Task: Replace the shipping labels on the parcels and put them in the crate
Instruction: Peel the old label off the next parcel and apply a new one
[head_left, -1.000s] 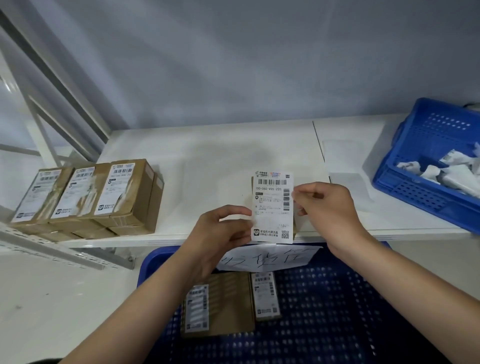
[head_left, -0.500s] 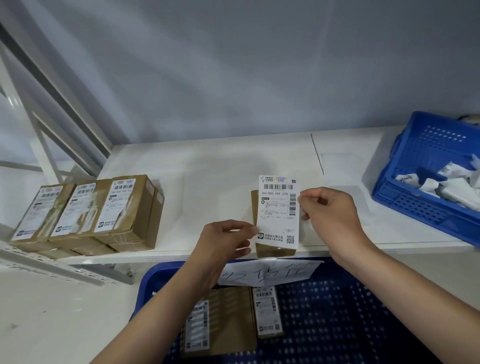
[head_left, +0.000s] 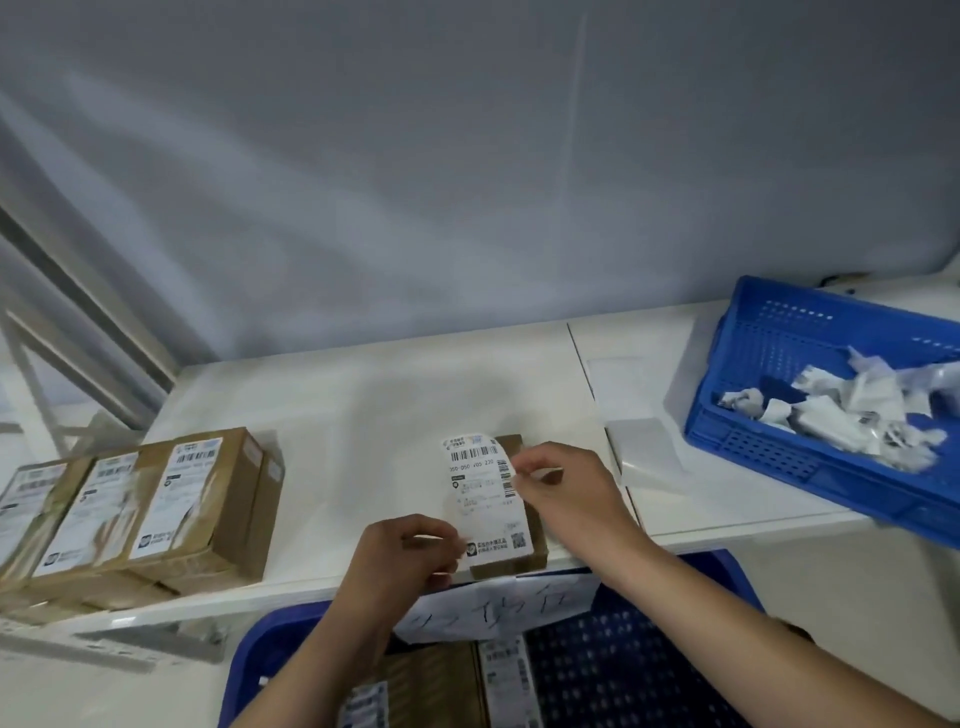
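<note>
Near the front edge of the white surface (head_left: 363, 415), a brown parcel (head_left: 530, 545) lies flat with a white label (head_left: 485, 499) held over its top. The right hand (head_left: 563, 491) pinches the label's 3 o'clock edge, and the left hand (head_left: 402, 558) pinches its 7 o'clock corner. A blue crate (head_left: 623, 670) with labelled parcels sits below at 6 o'clock; more parcels (head_left: 135, 509) stand at 9 o'clock.

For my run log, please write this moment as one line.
step: sticking label on parcel | left hand: pinches lower edge | right hand: pinches upper edge | crate: holds parcels
</note>
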